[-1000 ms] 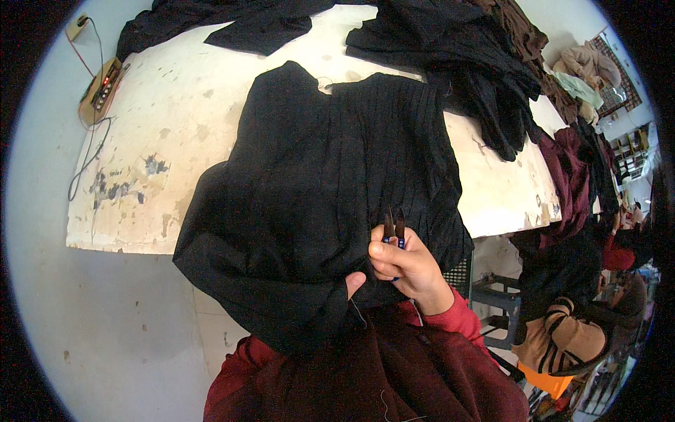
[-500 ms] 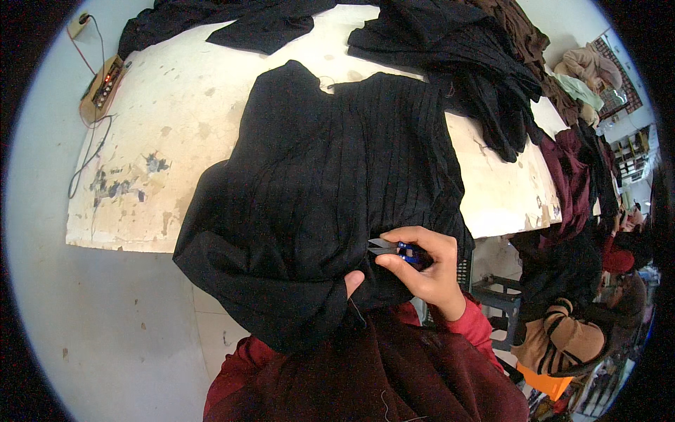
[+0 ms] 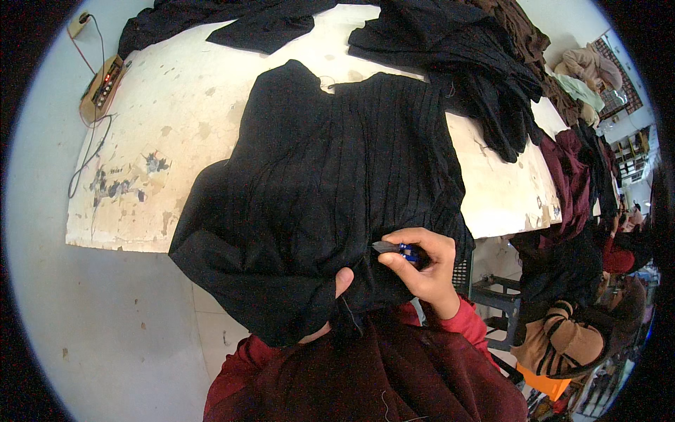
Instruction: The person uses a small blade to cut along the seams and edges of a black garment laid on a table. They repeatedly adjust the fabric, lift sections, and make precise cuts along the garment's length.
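A black pleated garment (image 3: 309, 176) lies over the table's near edge and hangs toward my lap. My left hand (image 3: 343, 283) is closed on its lower edge, with the thumb on top and the other fingers mostly hidden under the cloth. A pale loose thread (image 3: 350, 314) dangles just beside that thumb. In my right hand (image 3: 429, 264) are thread snips (image 3: 406, 252) with blue handles and dark blades, gripped between thumb and fingers. The blades are together and point left, over or against the cloth; whether they touch it I cannot tell.
The pale, stained table (image 3: 155, 190) carries more black garments (image 3: 450, 53) at the back and right. A power strip (image 3: 105, 88) with a cord sits at the left. Maroon cloth (image 3: 564, 165), a dark stool (image 3: 496, 299) and a person in striped sleeves (image 3: 562, 337) are at the right.
The snips' blades have gone from apart to together. My left thumb has moved a little left and up, drawing the garment's lower edge with it. The right hand has barely moved.
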Demonstrator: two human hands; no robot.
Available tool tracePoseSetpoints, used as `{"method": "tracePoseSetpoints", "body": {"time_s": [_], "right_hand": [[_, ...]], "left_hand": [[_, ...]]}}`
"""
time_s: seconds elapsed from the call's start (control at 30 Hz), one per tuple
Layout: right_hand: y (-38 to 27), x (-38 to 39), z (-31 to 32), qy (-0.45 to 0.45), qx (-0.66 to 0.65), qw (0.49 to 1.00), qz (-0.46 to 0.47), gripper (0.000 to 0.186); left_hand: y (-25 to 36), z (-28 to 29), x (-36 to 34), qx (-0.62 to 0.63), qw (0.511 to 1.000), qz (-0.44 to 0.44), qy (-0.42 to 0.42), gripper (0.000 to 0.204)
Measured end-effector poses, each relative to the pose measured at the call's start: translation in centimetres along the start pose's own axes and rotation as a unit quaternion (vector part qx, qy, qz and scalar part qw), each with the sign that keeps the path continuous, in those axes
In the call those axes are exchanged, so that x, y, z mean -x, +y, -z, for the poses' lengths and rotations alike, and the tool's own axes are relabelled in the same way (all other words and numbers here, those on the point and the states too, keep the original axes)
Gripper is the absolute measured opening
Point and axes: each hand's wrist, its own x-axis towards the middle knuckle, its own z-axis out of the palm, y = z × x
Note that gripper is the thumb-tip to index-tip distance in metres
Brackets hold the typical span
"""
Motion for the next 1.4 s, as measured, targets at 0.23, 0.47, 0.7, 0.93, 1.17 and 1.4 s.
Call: {"method": "tracePoseSetpoints", "body": {"time_s": [0.23, 0.47, 0.7, 0.93, 1.17, 1.4], "right_hand": [[0.2, -0.1, -0.4, 0.003, 0.005, 1.0, 0.025, 0.022], [0.1, -0.2, -0.5, -0.007, 0.048, 0.997, 0.057, 0.022], [0.0, 0.7, -0.3, 0.062, -0.033, 0.997, -0.016, 0.032], [0.0, -0.6, 0.0, 0.109, 0.11, 0.985, -0.071, 0.071], [6.8, -3.7, 3.2, 0.038, 0.347, 0.923, -0.159, 0.043], [10.4, -8.5, 5.3, -0.018, 0.395, 0.918, 0.001, 0.029]], "left_hand": [[-0.4, 0.0, 0.3, -0.004, 1.0, -0.003, 0.002, 0.06], [-0.5, 0.1, 0.1, 0.0, 1.0, -0.009, 0.005, 0.061], [-0.8, 0.0, 0.1, -0.001, 1.0, -0.017, 0.0, 0.062], [-2.1, 0.2, 0.7, -0.034, 0.998, -0.043, -0.038, 0.063], [-10.6, 3.5, 4.4, -0.269, 0.941, -0.179, -0.098, 0.063], [-11.6, 0.5, 2.9, -0.236, 0.95, -0.175, 0.111, 0.065]]}}
